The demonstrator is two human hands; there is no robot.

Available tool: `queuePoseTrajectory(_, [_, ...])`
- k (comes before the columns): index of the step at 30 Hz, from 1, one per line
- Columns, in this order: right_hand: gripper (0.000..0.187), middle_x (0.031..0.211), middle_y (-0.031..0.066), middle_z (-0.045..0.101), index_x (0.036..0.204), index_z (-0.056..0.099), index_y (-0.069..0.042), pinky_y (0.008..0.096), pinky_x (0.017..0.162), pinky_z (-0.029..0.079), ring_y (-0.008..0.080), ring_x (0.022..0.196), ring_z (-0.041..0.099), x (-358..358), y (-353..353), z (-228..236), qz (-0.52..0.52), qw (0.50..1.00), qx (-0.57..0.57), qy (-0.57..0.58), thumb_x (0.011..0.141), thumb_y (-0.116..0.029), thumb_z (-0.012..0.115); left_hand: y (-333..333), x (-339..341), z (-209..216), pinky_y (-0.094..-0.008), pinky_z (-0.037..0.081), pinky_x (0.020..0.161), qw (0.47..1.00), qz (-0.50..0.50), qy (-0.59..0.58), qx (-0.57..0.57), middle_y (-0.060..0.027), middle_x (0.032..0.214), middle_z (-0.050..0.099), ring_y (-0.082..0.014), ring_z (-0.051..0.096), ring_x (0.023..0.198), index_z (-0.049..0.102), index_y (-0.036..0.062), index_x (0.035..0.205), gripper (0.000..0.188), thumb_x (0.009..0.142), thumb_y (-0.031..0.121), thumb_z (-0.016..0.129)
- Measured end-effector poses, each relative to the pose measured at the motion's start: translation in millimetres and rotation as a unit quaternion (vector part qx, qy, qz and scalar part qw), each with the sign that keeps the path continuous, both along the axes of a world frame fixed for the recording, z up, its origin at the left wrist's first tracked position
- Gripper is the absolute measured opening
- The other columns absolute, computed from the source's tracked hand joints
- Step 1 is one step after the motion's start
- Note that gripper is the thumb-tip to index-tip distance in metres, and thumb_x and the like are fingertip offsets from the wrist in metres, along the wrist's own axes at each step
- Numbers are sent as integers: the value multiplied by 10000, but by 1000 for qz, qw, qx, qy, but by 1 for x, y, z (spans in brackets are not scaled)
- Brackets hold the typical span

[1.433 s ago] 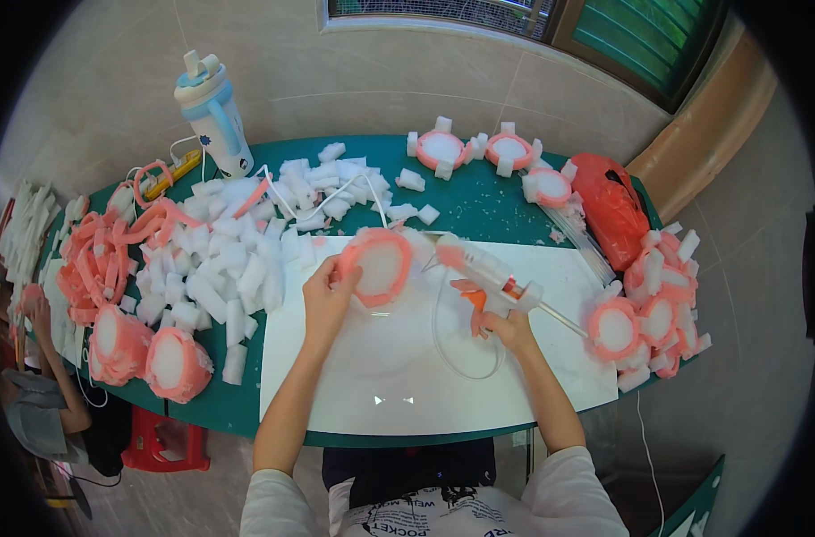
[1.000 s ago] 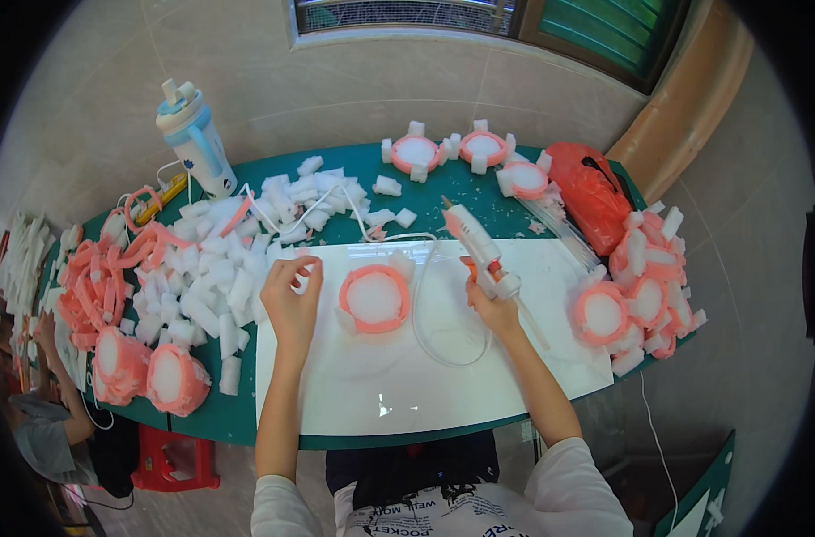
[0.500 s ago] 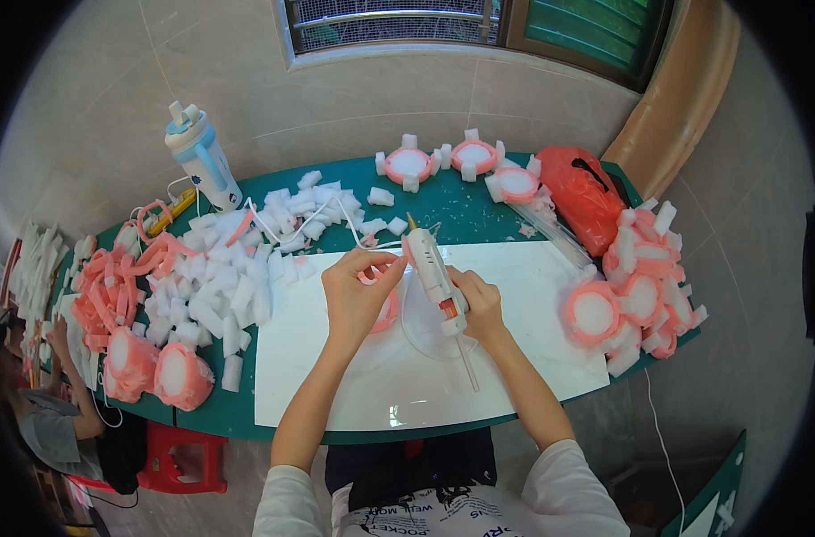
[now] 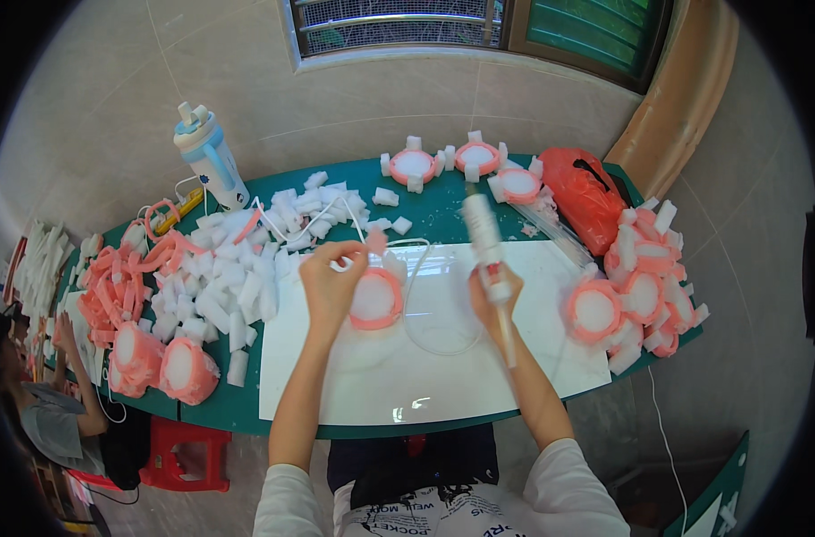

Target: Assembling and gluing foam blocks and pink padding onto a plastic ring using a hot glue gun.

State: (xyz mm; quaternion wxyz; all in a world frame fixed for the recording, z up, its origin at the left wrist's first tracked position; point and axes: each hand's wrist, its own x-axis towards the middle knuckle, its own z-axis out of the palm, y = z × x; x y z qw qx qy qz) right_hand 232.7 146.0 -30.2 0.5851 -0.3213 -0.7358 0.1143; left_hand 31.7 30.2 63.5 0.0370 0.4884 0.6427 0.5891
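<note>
My left hand [image 4: 329, 285] is pinched at the thumb and forefinger, with a small pink foam piece [image 4: 376, 240] at the fingertips. Just right of that hand, a white foam disc with a pink foam rim [image 4: 375, 299] lies flat on the white board [image 4: 425, 380]. A white foam block [image 4: 395, 266] sits against its upper right edge. In my right hand [image 4: 497, 295] is a white hot glue gun [image 4: 483, 231], slightly motion-blurred, nozzle pointing away from me. A clear glue stick [image 4: 509, 338] sticks out of its rear end.
Loose white foam blocks [image 4: 215, 286] and pink foam strips [image 4: 112, 286] heap at left. Finished-looking rimmed discs [image 4: 596, 311] pile at right, beside a red plastic bag [image 4: 579, 197]. A tall bottle [image 4: 212, 161] stands at back left; another person [image 4: 59, 412] sits far left.
The glue gun in my right hand has swung right, away from my left hand. My left hand has drawn left with the pink piece, uncovering more of the pink-rimmed disc.
</note>
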Motion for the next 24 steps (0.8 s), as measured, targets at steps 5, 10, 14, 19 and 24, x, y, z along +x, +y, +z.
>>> queuePoseTrajectory(5, [262, 685, 71, 568, 964, 578, 19, 242, 494, 415, 106, 548, 518, 15, 12, 29, 10, 972, -159, 172, 714, -13, 509, 8, -54, -6, -254, 402, 517, 994, 94, 42, -40, -75, 635, 616, -127, 497, 538, 661, -2, 764, 155, 680, 129, 663])
queuePoseTrajectory(10, [274, 688, 27, 547, 997, 569, 7, 229, 468, 403, 66, 537, 477, 22, 22, 25, -30, 975, -169, 143, 738, -26, 488, 50, -75, -23, -307, 439, 536, 987, 44, 120, -95, -107, 667, 630, -208, 572, 571, 673, 28, 741, 173, 673, 187, 662])
queuePoseTrajectory(14, [249, 725, 166, 606, 927, 596, 1, 353, 576, 465, 302, 632, 592, 37, 36, 29, -145, 988, -59, 5, 694, -88, 598, 88, -69, -27, -334, 459, 539, 964, 69, 225, -126, -110, 663, 626, -252, 590, 592, 675, 53, 683, 209, 670, 261, 678])
queuePoseTrajectory(19, [342, 784, 176, 612, 990, 596, -51, 410, 623, 465, 345, 711, 594, 51, 46, 24, -204, 967, -90, -123, 676, -169, 661, 121, -61, -38, -334, 464, 525, 955, 63, 246, -153, -100, 619, 616, -257, 590, 573, 668, 63, 639, 281, 663, 342, 692])
queuePoseTrajectory(24, [371, 822, 178, 620, 997, 601, -54, 413, 650, 468, 349, 732, 596, 60, 54, 17, -181, 964, -117, -153, 659, -192, 669, 139, -55, -45, -368, 484, 566, 930, 74, 239, -267, -104, 688, 621, -262, 601, 696, 664, 91, 627, 218, 672, 303, 691])
